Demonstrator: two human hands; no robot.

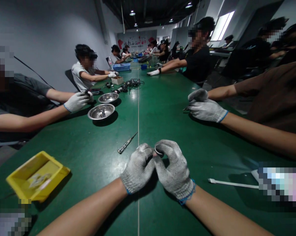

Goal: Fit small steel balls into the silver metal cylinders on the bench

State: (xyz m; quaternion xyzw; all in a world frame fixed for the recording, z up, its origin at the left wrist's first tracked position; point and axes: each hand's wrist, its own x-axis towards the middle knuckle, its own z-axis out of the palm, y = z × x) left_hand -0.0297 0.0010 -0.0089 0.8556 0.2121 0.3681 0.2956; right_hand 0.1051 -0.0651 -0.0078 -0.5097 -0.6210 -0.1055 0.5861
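Note:
My left hand (139,168) and my right hand (172,167), both in grey-white knit gloves with blue cuffs, meet fingertip to fingertip above the green table. Thumbs and forefingers of both are pinched together around something small. A dark curved edge (158,152) shows under my right forefinger; the rest of it is hidden by the gloves, so I cannot tell its kind. Just beyond my left hand, a screwdriver (124,147) with a clear handle lies on the table, its tip pointing away to the right.
A yellow bin (12,178) with small pale parts stands at left. Two steel bowls (92,114) sit further off, near tangled black cables (132,85). At right lie a white cable (233,184) and a blurred-out device. Co-workers' gloved hands (207,109) work on both sides.

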